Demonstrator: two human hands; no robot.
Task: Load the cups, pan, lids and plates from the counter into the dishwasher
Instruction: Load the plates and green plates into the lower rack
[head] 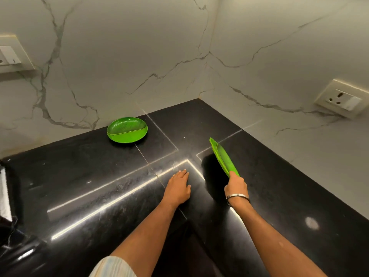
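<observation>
A round green plate lies flat on the black counter close to the back wall. My right hand grips the near edge of a second green plate, which is tilted almost on edge above the counter. My left hand rests flat on the counter with straight fingers, a short way left of the held plate. No cups, pan, lids or dishwasher are in view.
White marble walls meet in a corner behind the counter. A wall socket sits on the right wall and a switch plate on the left wall. A dark glossy object lies at the counter's left edge.
</observation>
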